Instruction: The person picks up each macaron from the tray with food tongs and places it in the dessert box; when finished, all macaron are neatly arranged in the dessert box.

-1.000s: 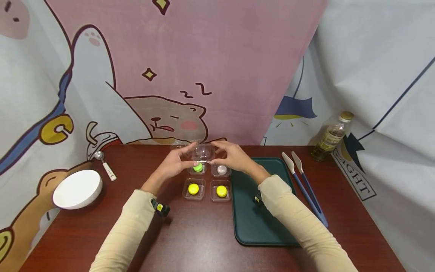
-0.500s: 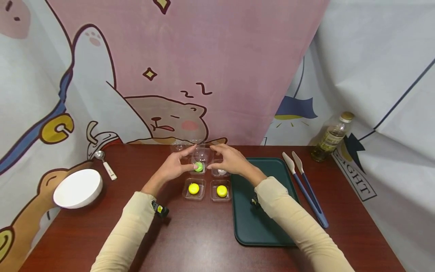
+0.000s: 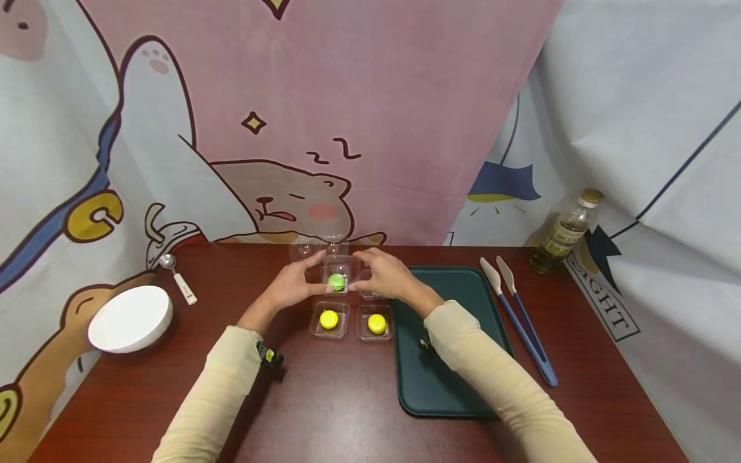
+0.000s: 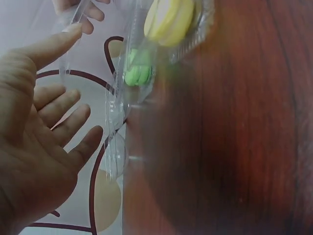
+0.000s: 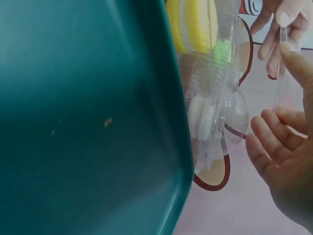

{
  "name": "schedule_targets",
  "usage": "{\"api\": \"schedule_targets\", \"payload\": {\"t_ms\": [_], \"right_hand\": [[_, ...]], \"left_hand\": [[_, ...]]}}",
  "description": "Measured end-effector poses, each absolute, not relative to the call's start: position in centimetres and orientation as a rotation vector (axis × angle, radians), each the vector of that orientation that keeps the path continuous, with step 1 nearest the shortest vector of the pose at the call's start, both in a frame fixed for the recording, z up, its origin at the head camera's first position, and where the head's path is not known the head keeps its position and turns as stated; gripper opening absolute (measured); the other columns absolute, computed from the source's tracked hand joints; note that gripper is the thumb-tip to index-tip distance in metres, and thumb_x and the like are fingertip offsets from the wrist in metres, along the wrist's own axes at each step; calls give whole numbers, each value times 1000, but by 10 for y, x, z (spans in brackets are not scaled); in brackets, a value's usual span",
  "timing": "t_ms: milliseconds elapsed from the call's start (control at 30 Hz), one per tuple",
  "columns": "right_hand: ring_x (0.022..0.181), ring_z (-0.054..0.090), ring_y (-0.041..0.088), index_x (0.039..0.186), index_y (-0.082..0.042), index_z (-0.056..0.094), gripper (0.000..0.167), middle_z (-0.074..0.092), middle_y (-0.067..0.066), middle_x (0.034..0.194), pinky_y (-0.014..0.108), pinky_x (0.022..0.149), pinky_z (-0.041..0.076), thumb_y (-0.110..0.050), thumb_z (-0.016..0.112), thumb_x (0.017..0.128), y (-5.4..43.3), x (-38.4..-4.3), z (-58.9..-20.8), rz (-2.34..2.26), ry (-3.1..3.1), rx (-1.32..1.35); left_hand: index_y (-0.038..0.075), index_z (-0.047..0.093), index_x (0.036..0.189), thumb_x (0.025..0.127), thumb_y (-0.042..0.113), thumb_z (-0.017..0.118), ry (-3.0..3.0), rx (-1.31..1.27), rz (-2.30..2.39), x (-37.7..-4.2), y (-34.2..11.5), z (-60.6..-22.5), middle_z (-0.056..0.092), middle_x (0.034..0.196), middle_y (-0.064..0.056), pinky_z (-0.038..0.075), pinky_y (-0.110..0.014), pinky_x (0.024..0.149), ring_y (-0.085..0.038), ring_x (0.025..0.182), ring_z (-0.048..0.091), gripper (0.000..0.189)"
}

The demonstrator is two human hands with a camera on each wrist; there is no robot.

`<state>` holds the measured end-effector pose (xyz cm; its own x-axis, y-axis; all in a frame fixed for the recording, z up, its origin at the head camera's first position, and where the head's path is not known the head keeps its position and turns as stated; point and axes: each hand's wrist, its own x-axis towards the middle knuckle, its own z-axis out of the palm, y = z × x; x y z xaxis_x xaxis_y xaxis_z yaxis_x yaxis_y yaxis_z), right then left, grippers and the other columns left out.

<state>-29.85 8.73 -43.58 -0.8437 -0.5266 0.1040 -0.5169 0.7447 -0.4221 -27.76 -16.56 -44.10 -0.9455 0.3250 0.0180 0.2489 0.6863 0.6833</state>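
Above green macaron [image 3: 336, 281], clear lid [image 3: 341, 263], lower now

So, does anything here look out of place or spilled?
Mainly a tan fleck on the green tray, in the right wrist view; it stands out against the darker surface. Crumb or scuff, I can't tell. I see no spill.

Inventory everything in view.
Boxes: 4, clear, centre.
Macarons: 2 yellow, 1 green, 1 white, in boxes.
Domed plastic: count unclear, clear, behind boxes.
Plastic piece: 1, clear, held.
Tray: 1, dark green, right.
Tongs: 1, blue, far right.
Bottle: 1, clear, back right.
Bowl: 1, white, left.
Scoop: 1, silver/white, back left.
Table: 1, reddish, underneath.
Backdrop: 1, pink and white, behind.
Wrist devices: 2, black, one per wrist.
Sleeves: 2, cream, foreground.
Left hand, right hand: 2, centre.
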Motion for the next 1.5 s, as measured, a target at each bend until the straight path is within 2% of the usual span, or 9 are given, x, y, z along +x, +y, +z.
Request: {"api": "schedule_targets", "payload": {"t_ms": [100, 300, 567, 900, 1500], "right_hand": [[128, 59, 27, 150, -11, 50, 83, 55, 11, 146, 48, 105, 51, -50, 80, 84, 84, -301, -439, -663, 2911, -874], [140, 48, 31, 151, -11, 49, 83, 51, 13, 151, 51, 114, 42, -53, 78, 85, 75, -307, -441, -587, 2916, -850], [136, 50, 34, 149, -7, 52, 82, 54, 17, 147, 52, 114, 42, -51, 79, 85, 67, -310, -444, -536, 2896, -852], [132, 52, 32, 147, -8, 54, 81, 58, 15, 143, 49, 113, 43, -55, 77, 85, 61, -313, -448, -427, 2892, -840], [136, 49, 32, 147, -8, 54, 82, 56, 14, 146, 48, 115, 41, -56, 76, 85, 57, -313, -452, -376, 2882, -808]], "left_hand": [[17, 42, 156, 84, 37, 82, 2788, 458, 1068, -280, -169, -442, 50, 153, -17, 39, -58, 115, -39, 141, 47, 85], [19, 45, 155, 84, 36, 82, 2776, 448, 1035, -289, -175, -448, 49, 154, -18, 37, -58, 116, -38, 143, 46, 82], [19, 46, 154, 85, 38, 81, 2753, 443, 967, -294, -179, -456, 47, 156, -17, 34, -58, 118, -38, 146, 41, 80], [16, 45, 154, 86, 35, 79, 2725, 453, 934, -298, -182, -461, 47, 155, -20, 33, -61, 118, -41, 145, 41, 79], [13, 46, 154, 85, 35, 80, 2725, 449, 900, -299, -182, -464, 49, 153, -20, 34, -59, 118, -40, 143, 44, 80]]}}
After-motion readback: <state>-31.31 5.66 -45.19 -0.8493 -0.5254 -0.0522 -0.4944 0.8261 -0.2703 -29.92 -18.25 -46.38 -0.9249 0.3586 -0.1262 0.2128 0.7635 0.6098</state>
